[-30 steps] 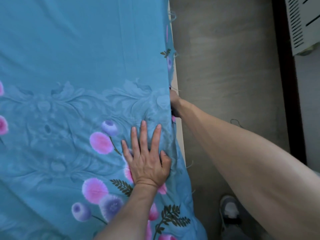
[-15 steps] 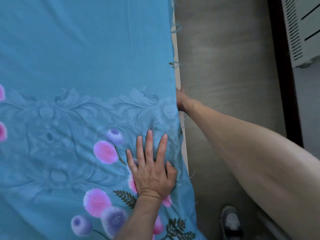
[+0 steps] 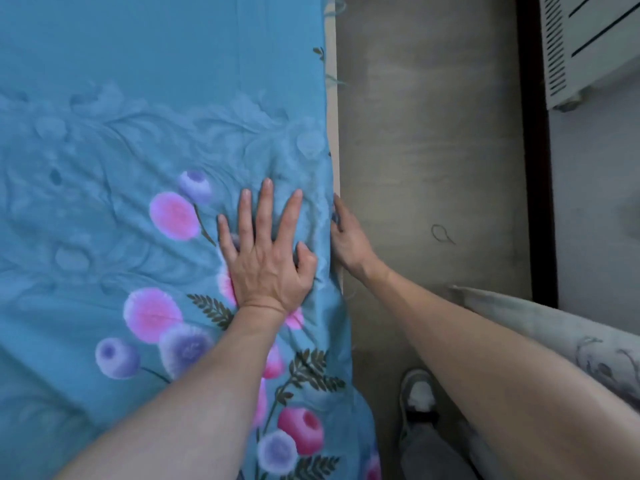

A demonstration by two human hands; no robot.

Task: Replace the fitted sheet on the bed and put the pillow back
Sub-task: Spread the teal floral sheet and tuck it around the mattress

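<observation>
A teal fitted sheet (image 3: pixel 138 98) printed with pink and purple flowers covers the mattress and fills the left of the view. My left hand (image 3: pixel 266 258) lies flat on it near the right edge, fingers spread and pressing the wrinkled cloth. My right hand (image 3: pixel 348 237) is against the side of the mattress at that same edge, its fingers lying straight along the hanging sheet; some fingertips are hidden by the cloth. A narrow pale strip of the bed's side (image 3: pixel 332 64) shows beyond the sheet. No pillow is clearly in view.
Grey floor (image 3: pixel 426 133) runs along the bed's right side, with my shoe (image 3: pixel 419 396) on it. A pale fabric with a grey print (image 3: pixel 561 330) lies at the lower right. A dark strip (image 3: pixel 533 133) and a white vented unit (image 3: pixel 588 46) stand at the far right.
My right hand has slid back along the bed's edge toward me and come out from behind the sheet. My left hand stays flat on the sheet.
</observation>
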